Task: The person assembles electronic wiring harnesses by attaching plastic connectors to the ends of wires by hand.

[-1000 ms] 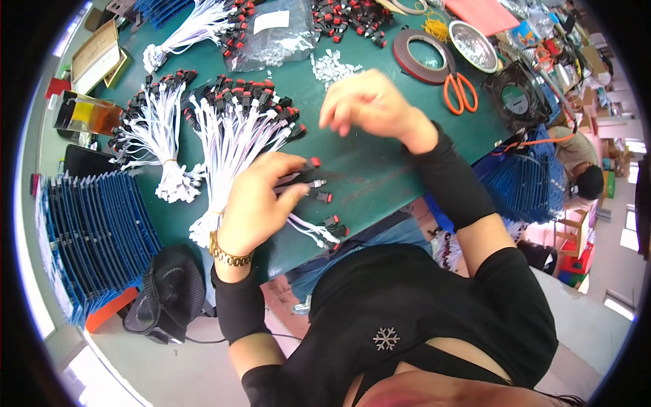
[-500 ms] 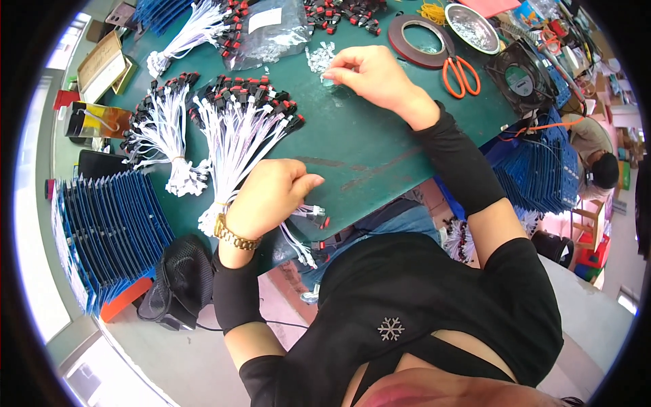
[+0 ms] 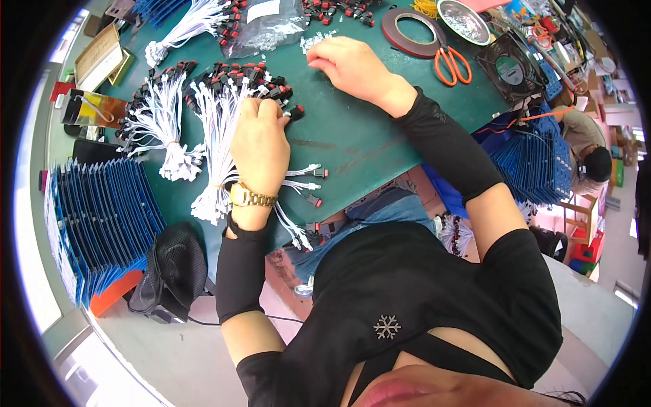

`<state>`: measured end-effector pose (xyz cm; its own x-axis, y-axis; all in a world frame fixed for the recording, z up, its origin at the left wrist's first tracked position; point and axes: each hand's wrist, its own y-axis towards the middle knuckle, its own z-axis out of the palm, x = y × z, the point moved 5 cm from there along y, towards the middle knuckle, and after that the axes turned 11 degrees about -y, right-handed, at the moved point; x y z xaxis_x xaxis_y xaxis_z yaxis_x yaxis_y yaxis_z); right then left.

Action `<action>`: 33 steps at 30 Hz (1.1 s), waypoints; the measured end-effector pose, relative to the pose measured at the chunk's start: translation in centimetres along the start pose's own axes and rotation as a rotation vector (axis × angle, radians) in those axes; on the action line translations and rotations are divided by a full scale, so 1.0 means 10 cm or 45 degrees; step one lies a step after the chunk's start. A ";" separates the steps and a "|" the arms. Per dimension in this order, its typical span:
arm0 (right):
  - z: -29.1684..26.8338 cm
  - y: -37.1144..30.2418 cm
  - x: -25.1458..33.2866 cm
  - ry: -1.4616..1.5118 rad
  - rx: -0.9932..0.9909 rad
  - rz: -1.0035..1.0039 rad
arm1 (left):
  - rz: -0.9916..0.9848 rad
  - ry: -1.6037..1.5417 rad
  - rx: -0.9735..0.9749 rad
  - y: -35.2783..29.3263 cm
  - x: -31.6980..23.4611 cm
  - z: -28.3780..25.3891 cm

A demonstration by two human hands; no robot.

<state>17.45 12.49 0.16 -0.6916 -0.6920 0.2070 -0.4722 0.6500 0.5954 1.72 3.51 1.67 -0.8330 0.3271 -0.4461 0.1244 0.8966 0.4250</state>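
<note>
My left hand point(image 3: 261, 146) rests over a bundle of white cables point(image 3: 218, 146) with black-and-red connectors point(image 3: 261, 76) at its far end. Its fingers are curled down near those connectors, and the fingertips are hidden. My right hand point(image 3: 356, 70) is closed in a pinch just in front of a small pile of clear pieces point(image 3: 317, 41); whatever lies between its fingertips is too small to make out. Several loose white cables point(image 3: 298, 183) lie by my left wrist, toward the table's near edge.
Another cable bundle point(image 3: 169, 122) lies left, beside a rack of blue boards point(image 3: 108, 220). Beyond are a plastic bag point(image 3: 268, 34) and a tape roll point(image 3: 400, 42). Orange-handled scissors point(image 3: 452, 66), a metal bowl point(image 3: 468, 24) and a fan point(image 3: 512, 68) sit right. A person point(image 3: 588, 146) is farther off.
My left hand has moved forward onto the connector end of the bundle, and its fingers have curled down. My right hand stays by the clear pieces, barely shifted. The whole view has shifted slightly.
</note>
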 end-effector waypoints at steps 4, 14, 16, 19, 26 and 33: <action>-0.02 -0.02 0.21 0.551 0.141 0.040 | 0.018 -0.230 -0.038 -0.11 0.05 -0.06; 0.07 -0.01 0.54 1.554 0.358 0.561 | -0.279 -1.025 -0.144 -0.23 0.20 -0.13; 0.01 -0.03 0.58 1.625 0.299 0.555 | -0.594 -1.508 -0.081 -0.28 0.28 0.00; 0.08 -0.06 0.59 1.517 0.126 0.474 | -0.603 -1.317 0.012 -0.30 0.23 0.01; -0.03 -0.05 0.63 1.094 0.128 0.259 | -0.489 -1.195 0.004 -0.30 0.22 0.02; -0.10 -0.04 0.65 1.005 0.116 0.248 | -0.436 -1.136 -0.023 -0.33 0.22 0.01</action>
<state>13.64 7.41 2.04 -0.1934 -0.5594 0.8060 -0.4492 0.7808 0.4342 -0.45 1.33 -0.83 -0.1040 0.1616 -0.9814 -0.0645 0.9835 0.1688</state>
